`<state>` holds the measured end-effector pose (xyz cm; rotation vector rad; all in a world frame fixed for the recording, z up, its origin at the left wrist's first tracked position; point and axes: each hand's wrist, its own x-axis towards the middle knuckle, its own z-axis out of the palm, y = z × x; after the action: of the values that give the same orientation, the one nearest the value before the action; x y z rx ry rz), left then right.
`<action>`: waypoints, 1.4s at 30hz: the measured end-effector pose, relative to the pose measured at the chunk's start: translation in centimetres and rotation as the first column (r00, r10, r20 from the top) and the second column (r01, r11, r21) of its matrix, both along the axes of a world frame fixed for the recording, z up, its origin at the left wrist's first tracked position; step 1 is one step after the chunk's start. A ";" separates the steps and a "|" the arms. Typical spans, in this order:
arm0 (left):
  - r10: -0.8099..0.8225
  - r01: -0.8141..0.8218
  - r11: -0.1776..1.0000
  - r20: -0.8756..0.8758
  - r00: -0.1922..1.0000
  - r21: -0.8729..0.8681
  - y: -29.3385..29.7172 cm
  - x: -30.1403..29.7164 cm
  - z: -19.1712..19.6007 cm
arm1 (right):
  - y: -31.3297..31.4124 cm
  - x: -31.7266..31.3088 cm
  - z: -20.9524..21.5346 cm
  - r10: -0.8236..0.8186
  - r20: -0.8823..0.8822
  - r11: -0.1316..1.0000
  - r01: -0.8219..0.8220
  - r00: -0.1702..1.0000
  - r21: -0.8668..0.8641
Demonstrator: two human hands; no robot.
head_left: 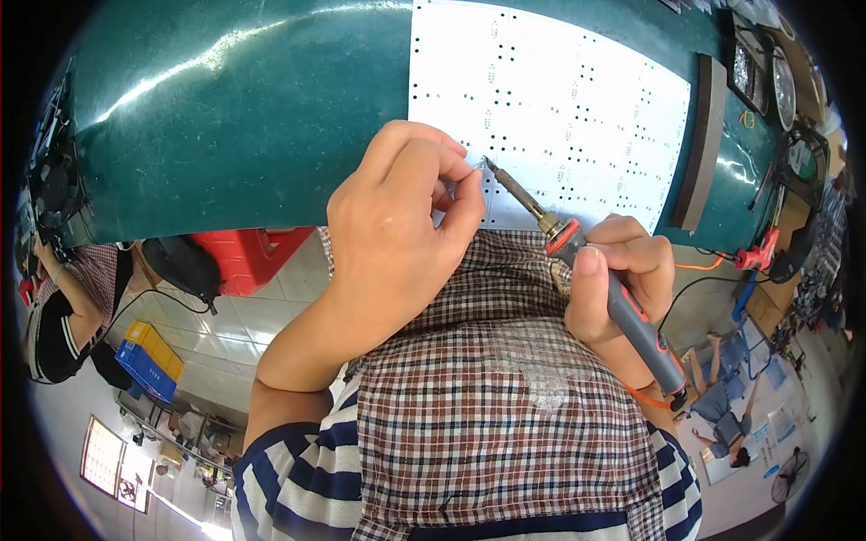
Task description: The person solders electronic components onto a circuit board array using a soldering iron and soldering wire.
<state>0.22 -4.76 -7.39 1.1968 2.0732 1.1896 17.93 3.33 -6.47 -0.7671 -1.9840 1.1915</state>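
My right hand (622,279) is wrapped around the grey and red handle of a soldering iron (642,332). The iron's dark tip points up and left, down at the white perforated circuit board panel (541,68). Just left of the tip, my left hand (397,203) has thumb and fingers pinched on a thin wire (478,166), of which only a short end shows. The iron tip and that end meet or nearly meet over the board; I cannot tell whether they touch. The board lies flat, with rows of small dark holes and marks.
The board rests on a green tabletop (225,144). A dark brown bar (700,144) lies along its right side. Farther right are a fan (803,160) and a red clamp-like piece (758,251). Below the table edge stands a red plastic stool (253,257). Another person (72,307) works at left.
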 end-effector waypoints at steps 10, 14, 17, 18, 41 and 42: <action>-0.048 0.047 0.999 -0.015 0.999 -0.024 -0.1 -0.2 0.2 | -0.1 0.2 -0.1 0.010 -0.004 0.999 -0.010 1.000 0.035; -0.073 0.072 0.997 -0.039 0.997 -0.020 0.0 -0.3 0.4 | -0.1 0.3 0.2 0.015 -0.005 1.000 -0.015 1.000 0.020; -0.079 0.079 0.997 -0.045 0.996 -0.014 0.1 -0.3 0.4 | 0.0 0.3 0.1 0.023 -0.002 0.999 -0.023 1.000 0.030; -0.080 0.079 0.997 -0.045 0.996 -0.014 0.1 -0.3 0.4 | 0.0 0.3 0.1 0.023 -0.003 0.999 -0.023 1.000 0.035; -0.099 0.100 0.992 0.025 0.995 -0.072 -1.4 0.3 0.7 | -0.5 1.4 -0.3 0.052 -0.098 0.998 -0.047 0.994 0.051; -0.099 0.101 0.992 0.024 0.995 -0.072 -1.4 0.3 0.7 | -0.4 1.4 -0.4 0.061 -0.108 0.997 -0.056 0.992 0.050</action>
<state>0.50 -6.16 -6.74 1.2338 1.9993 1.0671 19.31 2.88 -6.83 -0.6110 -1.9479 1.1909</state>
